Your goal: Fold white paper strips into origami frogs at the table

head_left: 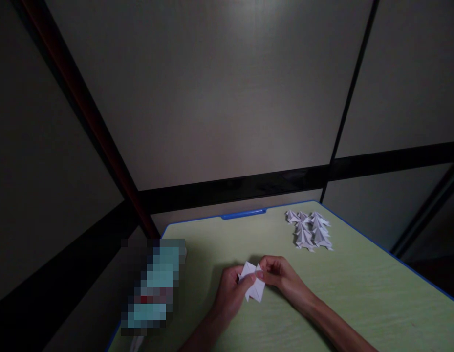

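Between my two hands is a small piece of folded white paper [256, 292], with creases and several pointed flaps. My left hand [232, 288] grips its left side, the thumb lying across the front. The thumb and fingers of my right hand [276, 271] pinch the upper right part near a raised flap. Both hands are above the table, close together, and the fingertips behind the paper are hidden. Farther back on the right lies a group of folded white paper figures [311, 232] with pointed ends, set close together in rows.
The light green table [358, 293] has a blue edge and a blue handle-like strip [244, 214] at its far side. A blurred-out, pale teal object [157, 278] with a cable lies at the left. Cabinet panels [227, 98] rise behind the table.
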A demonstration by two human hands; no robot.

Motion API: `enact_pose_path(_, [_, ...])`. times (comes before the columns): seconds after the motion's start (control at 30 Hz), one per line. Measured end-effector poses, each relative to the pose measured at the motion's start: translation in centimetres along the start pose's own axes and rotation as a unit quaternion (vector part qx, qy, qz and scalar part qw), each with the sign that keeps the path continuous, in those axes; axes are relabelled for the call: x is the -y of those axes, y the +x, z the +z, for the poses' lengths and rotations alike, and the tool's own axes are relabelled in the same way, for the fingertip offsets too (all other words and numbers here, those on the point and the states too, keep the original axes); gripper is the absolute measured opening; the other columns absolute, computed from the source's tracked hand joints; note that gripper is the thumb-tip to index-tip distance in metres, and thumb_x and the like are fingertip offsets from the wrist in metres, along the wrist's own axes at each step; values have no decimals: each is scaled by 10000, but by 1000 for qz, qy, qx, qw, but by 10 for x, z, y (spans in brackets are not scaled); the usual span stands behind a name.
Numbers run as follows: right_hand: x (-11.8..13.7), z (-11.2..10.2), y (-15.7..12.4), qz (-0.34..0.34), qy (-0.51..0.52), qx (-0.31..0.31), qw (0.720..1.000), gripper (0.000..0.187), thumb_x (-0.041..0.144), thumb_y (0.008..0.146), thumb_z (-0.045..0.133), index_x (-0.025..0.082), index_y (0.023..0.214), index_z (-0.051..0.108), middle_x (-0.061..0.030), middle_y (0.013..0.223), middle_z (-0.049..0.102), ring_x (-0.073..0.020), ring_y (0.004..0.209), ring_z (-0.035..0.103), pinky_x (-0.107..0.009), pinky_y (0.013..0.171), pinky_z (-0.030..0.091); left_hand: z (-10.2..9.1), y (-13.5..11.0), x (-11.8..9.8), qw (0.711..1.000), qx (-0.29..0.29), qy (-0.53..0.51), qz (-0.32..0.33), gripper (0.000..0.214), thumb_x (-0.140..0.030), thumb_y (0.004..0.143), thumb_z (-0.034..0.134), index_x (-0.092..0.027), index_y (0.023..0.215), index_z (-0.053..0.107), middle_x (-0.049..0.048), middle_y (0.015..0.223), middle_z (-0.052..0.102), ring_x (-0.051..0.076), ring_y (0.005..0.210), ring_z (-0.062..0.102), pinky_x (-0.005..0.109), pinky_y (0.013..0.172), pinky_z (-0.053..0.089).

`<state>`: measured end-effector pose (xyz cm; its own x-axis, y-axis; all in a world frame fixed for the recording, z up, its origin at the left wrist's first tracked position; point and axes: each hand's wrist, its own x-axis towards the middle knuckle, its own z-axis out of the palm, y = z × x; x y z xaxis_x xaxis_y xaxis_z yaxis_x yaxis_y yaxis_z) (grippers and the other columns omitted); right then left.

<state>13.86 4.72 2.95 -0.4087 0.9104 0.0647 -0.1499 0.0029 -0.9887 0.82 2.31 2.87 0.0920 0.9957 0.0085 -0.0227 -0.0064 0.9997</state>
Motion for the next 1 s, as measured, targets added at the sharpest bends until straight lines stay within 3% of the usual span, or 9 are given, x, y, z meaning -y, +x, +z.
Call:
enact_pose_path(0.37, [-2,4,-2,20,18,-42,999,277,346,568,601,130,438,487,62,388,359,-59,391,266,-205,405,166,1,0,5,1000,1,12,3,195,-278,594,540,-88,575,579,-20,448,478,80,416,380,184,405,266])
enact_pose_path(0.63, [-2,5,0,-1,-10,-25,1000,328,421,632,524,145,477,437,66,416,337,-65,405,268,-201,402,171,0,1,8,1000,-7,-2,-3,212,-287,592,549,-78,615,575,-5,484,503,88,440,398,190,421,291])
enact_pose_path(0.83, [2,6,-2,-5,-29,-19,999,286,354,561,613,149,493,425,74,432,343,-64,423,283,-191,413,193,1,0,6,1000,-2,0,0,242,-330,586,565,-89,574,554,-25,458,457,77,426,369,183,408,268])
enact_pose_path(1.0, [0,7,-5,-1,-15,-8,1000,316,403,565,591,149,483,422,72,424,329,-65,422,269,-193,413,184,0,-4,1,1000,5,2,14,241,-338,581,573,-99,560,544,-32,463,441,75,439,361,177,417,273])
